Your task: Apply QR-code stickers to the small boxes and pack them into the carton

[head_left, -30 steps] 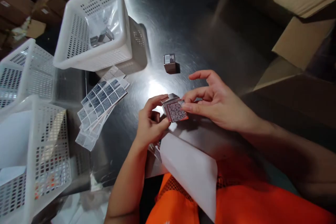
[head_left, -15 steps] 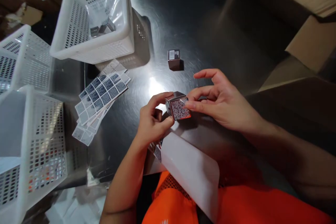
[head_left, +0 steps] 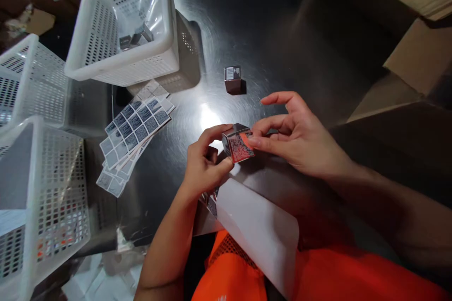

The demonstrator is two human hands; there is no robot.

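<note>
My left hand (head_left: 208, 157) grips a small dark, shiny box (head_left: 237, 128) by its left side, thumb at the lower edge and index finger along the top. A square speckled sticker (head_left: 240, 148) covers the box face turned toward me, with a reddish reflection on it. At that sticker's right edge, my right hand (head_left: 294, 136) pinches with thumb and fingertips, its index finger raised. Whether the pinched edge is stuck down, I cannot tell. Below my left wrist, a curled white sheet (head_left: 254, 225) lies against my lap, with patterned stickers showing at its left end.
A similar small box (head_left: 232, 80) stands on the metal table (head_left: 268, 47). Fanned sticker sheets (head_left: 136, 127) lie at left. Behind them, a white perforated basket (head_left: 137, 68) holds small boxes and clear plastic. More baskets (head_left: 63, 188) stand far left; an open cardboard box (head_left: 416, 56) is at right.
My hands stay almost in place. The speckled face has tilted slightly and now catches more orange-red reflection. The view has shifted a little.
</note>
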